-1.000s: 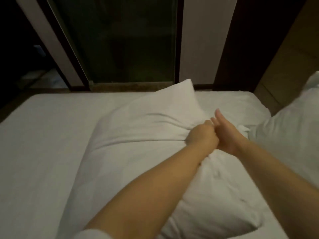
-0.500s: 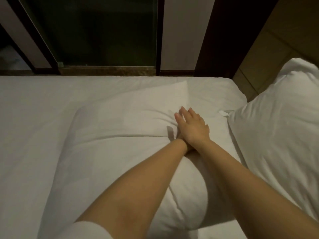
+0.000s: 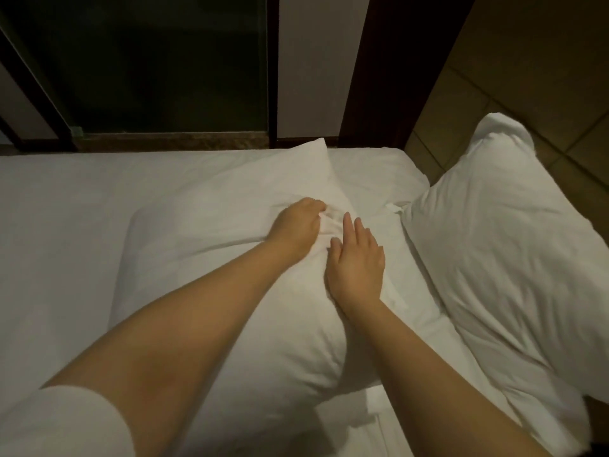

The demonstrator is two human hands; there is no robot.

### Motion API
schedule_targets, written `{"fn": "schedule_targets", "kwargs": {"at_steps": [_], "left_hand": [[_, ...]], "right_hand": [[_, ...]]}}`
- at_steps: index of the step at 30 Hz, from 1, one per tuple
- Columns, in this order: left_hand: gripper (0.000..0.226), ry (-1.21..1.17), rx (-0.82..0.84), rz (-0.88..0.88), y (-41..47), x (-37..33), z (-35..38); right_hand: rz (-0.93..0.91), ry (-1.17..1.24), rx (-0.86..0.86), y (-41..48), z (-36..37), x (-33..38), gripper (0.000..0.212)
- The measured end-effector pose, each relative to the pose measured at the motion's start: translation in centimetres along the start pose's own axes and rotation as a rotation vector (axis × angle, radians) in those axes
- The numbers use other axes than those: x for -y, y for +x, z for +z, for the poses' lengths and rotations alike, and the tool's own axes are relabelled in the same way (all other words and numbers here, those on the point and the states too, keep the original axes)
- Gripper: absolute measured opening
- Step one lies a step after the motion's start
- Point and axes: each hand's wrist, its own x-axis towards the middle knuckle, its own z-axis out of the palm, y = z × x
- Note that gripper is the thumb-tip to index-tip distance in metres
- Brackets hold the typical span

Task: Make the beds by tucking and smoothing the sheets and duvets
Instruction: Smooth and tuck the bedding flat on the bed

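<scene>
Half a second before, the two hands had lain one over the other at the pillow's right end. They had since drawn apart, and the pillow's far corner stood higher against the window frame. The left hand [image 3: 295, 227] sat on the upper right part of the near pillow [image 3: 211, 265], fingers curled and bunching a small fold of pillowcase cloth, with creases running out from the grip. Just beside it, with a strip of cloth showing between them, the right hand [image 3: 357, 263] lay palm down on the pillow's right edge. Its fingers were straight and slightly spread, holding nothing and pressing the cloth flat. The near pillow lay across the middle of the bed on the white sheet [image 3: 62, 209], which was smooth on the left side and reached the bed's far edge. A second pillow [image 3: 494, 245], plump and wrinkled, lay at the bed's right side in front of the tan panelled wall [image 3: 534, 70], near the first pillow but apart from both hands. A white sleeve [image 3: 62, 423] covered the left upper arm at the lower left corner. Behind the bed stood a dark glass pane [image 3: 158, 61] in a dark frame.
</scene>
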Motion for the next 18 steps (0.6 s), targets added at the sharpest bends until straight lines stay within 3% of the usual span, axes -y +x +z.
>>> {"fn": "schedule_targets", "kwargs": {"at_steps": [2,4,7,10,13,18], "left_hand": [[0.035,0.222,-0.011,0.038,-1.0,2.2,-1.2],[0.043,0.396,0.107,-0.103,-1.7,4.7,-1.8],[0.05,0.397,0.244,-0.173,-1.3,6.3,-0.6],[0.052,0.394,0.301,-0.207,-0.3,6.7,1.4],[0.053,0.378,0.293,-0.15,0.7,7.5,3.6],[0.056,0.369,0.243,0.066,4.3,9.6,7.5]], "right_hand": [[0.029,-0.046,0.022,-0.1,0.3,-0.9,0.052],[0.082,-0.088,0.043,-0.4,0.5,-2.1,0.053],[0.197,-0.076,0.069,0.0,0.7,-1.0,0.056],[0.167,-0.06,-0.009,1.6,1.8,2.9,0.055],[0.131,-0.111,0.1,2.6,4.3,1.3,0.055],[0.22,-0.177,0.147,2.9,8.3,-5.1,0.059]]}}
